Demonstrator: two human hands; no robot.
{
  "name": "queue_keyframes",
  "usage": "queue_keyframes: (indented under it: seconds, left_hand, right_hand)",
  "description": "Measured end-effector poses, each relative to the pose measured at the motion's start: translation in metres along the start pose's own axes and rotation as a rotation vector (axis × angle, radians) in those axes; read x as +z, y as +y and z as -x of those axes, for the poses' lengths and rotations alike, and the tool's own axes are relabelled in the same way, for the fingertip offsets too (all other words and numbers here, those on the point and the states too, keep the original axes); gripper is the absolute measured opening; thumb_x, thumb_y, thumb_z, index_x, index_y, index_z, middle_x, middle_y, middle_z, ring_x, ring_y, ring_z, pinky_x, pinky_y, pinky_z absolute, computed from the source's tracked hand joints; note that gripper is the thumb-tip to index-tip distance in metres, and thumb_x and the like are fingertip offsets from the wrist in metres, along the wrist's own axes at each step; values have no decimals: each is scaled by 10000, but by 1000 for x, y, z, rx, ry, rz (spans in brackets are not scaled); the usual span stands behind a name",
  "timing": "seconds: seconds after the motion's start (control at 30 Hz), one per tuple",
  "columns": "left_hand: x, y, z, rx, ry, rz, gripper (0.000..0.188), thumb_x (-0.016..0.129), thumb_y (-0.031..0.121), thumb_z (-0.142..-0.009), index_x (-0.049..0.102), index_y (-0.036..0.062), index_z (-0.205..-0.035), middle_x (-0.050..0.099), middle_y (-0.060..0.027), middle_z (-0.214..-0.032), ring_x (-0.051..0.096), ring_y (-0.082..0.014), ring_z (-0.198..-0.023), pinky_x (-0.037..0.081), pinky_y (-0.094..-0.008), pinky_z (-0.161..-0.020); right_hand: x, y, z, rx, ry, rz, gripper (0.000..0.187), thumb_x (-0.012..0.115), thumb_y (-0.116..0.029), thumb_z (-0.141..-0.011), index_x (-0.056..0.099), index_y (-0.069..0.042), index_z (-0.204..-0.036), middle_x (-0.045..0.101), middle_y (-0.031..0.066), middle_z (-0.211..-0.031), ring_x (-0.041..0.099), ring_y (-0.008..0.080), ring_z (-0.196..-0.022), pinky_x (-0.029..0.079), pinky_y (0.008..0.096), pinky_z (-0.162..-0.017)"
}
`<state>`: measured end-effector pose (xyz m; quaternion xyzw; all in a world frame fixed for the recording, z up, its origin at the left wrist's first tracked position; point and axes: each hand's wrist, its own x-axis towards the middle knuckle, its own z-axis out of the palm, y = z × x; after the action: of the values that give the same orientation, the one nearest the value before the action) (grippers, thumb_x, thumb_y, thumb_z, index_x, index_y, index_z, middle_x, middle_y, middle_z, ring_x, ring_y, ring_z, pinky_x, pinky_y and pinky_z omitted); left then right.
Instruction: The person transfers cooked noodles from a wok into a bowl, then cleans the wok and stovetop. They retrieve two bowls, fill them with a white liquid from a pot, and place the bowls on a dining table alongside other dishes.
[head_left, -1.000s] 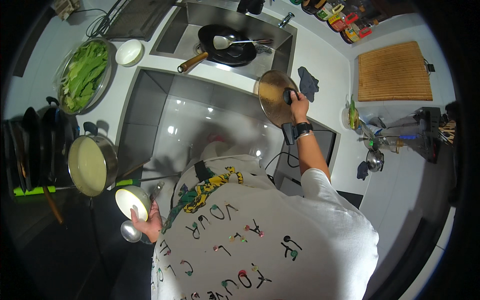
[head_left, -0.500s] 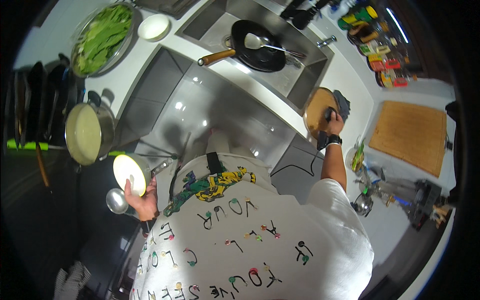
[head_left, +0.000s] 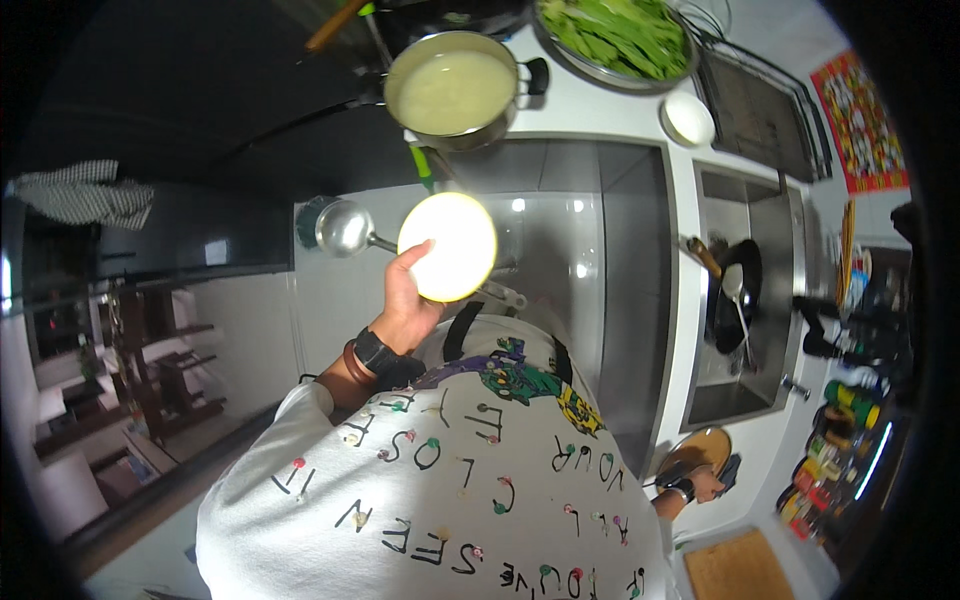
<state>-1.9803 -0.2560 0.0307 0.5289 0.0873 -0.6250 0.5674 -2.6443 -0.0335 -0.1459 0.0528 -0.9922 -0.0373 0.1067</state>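
My left hand [head_left: 405, 305] grips a white bowl [head_left: 450, 250] with a yellow rim, thumb over its edge. The same hand also has a metal ladle [head_left: 345, 230], whose round head sticks out to the left of the bowl. Beyond them stands a pot [head_left: 455, 95] of pale, cloudy liquid. Far to the right, my right hand [head_left: 707, 485] is at the near edge of a round brownish lid [head_left: 705, 450] on the counter. Its fingers are small and partly hidden, so their grip cannot be made out.
A basin of leafy greens [head_left: 620, 40] and a small white bowl [head_left: 688, 119] stand on the far counter. In the sink [head_left: 740, 400] lies a wok [head_left: 722, 315] with a spatula [head_left: 738, 290]. Bottles [head_left: 830, 450] line the right wall, near a wooden board [head_left: 740, 568].
My view has turned left, toward the pot. The left hand still carries the bowl and ladle. My right hand, earlier on the lid's knob, now shows at the lid's near edge.
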Motion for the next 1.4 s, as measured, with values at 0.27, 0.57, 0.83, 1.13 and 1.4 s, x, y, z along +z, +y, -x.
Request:
queue_keyframes:
  seconds: [0.27,0.57,0.83,1.13,1.4]
  left_hand:
    - [-11,37,-18,-120,-536,-20,503,504,376,-1013,458,44,-1387,572,-115,-1328,582,-249,-1193,455,-403,-1039]
    - [-8,78,-39,-193,-601,-102,535,531,426,-992,509,10,-1328,613,-129,-1267,605,-224,-1147,466,-361,-1011]
    - [-59,124,-79,-147,-451,18,573,509,481,-996,506,30,-1349,611,-126,-1288,607,-245,-1177,481,-403,-1020]
    - [-53,133,-140,78,-298,84,538,494,482,-1007,567,31,-1292,648,-100,-1215,634,-202,-1102,503,-350,-953]
    - [-30,135,-172,111,-380,224,617,424,537,-1013,502,32,-1359,589,-140,-1312,587,-282,-1192,475,-433,-1015]
  right_hand:
    - [-165,-282,301,-762,-2253,-983,481,336,-349,-1084,495,39,-1319,615,165,-1247,629,257,-1126,529,383,-945]
    - [-269,-330,461,-728,-2050,-754,367,583,-155,-996,515,-22,-1331,627,83,-1209,669,152,-983,582,292,-780]
    - [-303,-456,439,-1830,-636,-577,184,576,-120,-962,644,-27,-1106,718,161,-833,703,312,-750,511,373,-634]
    - [-292,-584,485,-2187,226,-124,306,509,-73,-911,598,-41,-1202,690,181,-865,694,342,-681,568,424,-575]
    - [-294,-611,470,-2262,74,-52,158,534,-56,-895,645,41,-949,685,222,-786,697,361,-685,577,429,-604]
